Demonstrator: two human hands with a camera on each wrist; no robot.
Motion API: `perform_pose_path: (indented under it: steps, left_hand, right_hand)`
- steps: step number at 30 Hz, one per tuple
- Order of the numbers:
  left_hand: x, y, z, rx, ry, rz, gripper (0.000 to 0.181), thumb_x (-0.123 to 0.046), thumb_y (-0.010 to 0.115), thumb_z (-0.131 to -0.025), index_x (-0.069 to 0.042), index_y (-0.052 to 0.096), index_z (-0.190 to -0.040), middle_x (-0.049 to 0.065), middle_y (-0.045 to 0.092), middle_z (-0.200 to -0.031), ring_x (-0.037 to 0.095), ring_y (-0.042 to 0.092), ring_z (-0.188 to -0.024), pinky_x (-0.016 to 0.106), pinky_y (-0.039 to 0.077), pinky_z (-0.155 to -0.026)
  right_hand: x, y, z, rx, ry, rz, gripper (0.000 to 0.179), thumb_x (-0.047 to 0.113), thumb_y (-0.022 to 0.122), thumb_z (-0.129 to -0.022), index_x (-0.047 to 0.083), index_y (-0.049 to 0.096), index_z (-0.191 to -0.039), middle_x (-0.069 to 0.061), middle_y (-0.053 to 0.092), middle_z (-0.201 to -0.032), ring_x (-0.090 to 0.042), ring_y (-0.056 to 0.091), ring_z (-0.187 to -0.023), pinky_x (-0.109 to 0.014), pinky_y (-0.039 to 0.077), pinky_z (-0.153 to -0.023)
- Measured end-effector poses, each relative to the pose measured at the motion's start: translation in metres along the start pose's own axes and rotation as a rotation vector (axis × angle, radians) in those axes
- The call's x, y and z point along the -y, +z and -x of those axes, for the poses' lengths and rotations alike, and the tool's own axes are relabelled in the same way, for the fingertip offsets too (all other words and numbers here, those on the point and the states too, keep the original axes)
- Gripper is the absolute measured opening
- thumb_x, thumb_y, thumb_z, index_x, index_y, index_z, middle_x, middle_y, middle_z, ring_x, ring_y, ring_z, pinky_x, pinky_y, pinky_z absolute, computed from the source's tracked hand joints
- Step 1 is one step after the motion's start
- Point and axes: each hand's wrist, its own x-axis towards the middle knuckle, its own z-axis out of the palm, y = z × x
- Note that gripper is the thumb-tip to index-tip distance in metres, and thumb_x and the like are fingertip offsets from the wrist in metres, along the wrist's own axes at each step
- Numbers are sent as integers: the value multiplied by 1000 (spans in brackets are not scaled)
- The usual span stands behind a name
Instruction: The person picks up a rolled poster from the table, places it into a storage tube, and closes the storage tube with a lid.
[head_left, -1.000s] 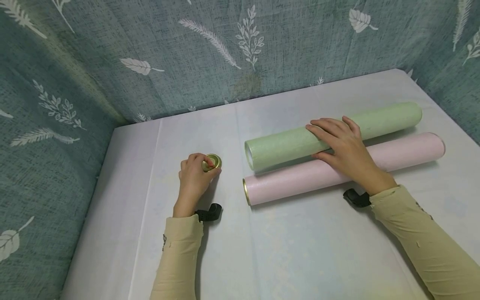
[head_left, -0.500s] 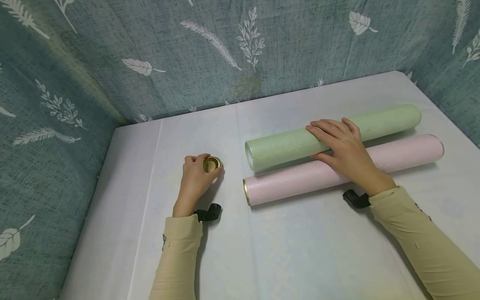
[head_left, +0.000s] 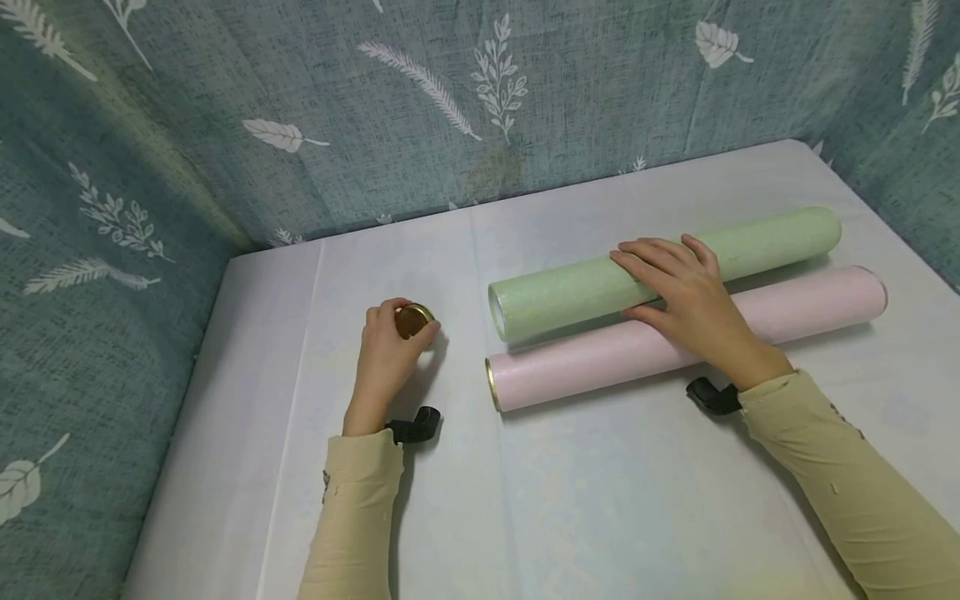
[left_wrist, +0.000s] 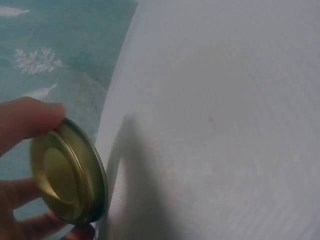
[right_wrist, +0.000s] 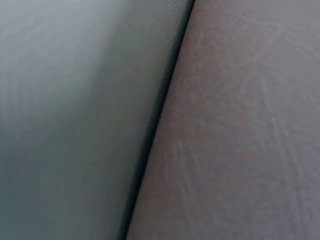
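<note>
My left hand [head_left: 388, 354] pinches a round gold metal lid [head_left: 412, 320] between thumb and fingers, tilted above the table. In the left wrist view the recessed side of the lid [left_wrist: 59, 175] shows, with a fingertip on its rim. My right hand [head_left: 686, 304] grips a long light green tube [head_left: 562, 292], fingers over its top and thumb at its near side. The green tube's left end is open. Beneath my right wrist, alongside it, lies a pink tube [head_left: 577, 371] with a gold rim at its left end. Close up in the right wrist view is the pink tube [right_wrist: 240, 130].
A white cloth covers the table [head_left: 600, 500]. Teal curtains [head_left: 375, 125] with white leaf patterns hang behind it and at both sides. A black wrist-worn device [head_left: 420, 425] sits at the left cuff, another black device [head_left: 712, 397] at the right.
My left hand has turned the lid over from lying flat, so it is tilted and raised, and shifted slightly left. My right hand and both tubes stay put.
</note>
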Motion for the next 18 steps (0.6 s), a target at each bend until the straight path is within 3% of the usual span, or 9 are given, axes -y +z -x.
perform_pose_path:
  steps: [9, 18]
  left_hand:
    - [-1, 0, 0, -2, 10, 81, 53, -49, 57, -80, -11, 39, -112, 10, 30, -117, 24, 47, -92, 37, 41, -78]
    - [-2, -1, 1, -4, -21, 78, 35, -44, 55, -81, -13, 44, -93, 5, 26, -123, 25, 46, -92, 34, 37, -73]
  right_hand:
    - [-1, 0, -1, -6, -1, -4, 79, 18, 81, -59, 16, 47, -130, -5, 48, -128, -26, 37, -120, -53, 15, -100]
    - [-2, 1, 0, -4, 3, -16, 79, 18, 81, -59, 17, 47, -130, -4, 48, -128, -25, 37, -120, -51, 14, -101]
